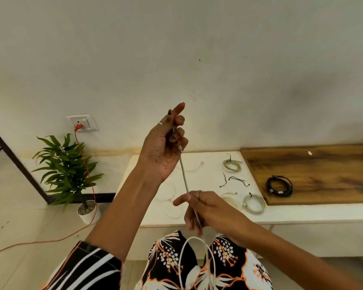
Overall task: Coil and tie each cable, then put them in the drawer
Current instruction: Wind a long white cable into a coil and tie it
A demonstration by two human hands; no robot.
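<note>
A white cable runs taut between my two hands above the white table. My left hand is raised and grips the cable's plug end, index finger sticking up. Lower down, my right hand curls round the cable, which then hangs in a loop over my lap. On the table lie two coiled, tied pale cables, loose white cables and black ties. A coiled black cable rests on the wooden board.
A potted plant stands on the floor at left. An orange cord hangs from a wall socket and trails across the floor. A dark door frame is at far left.
</note>
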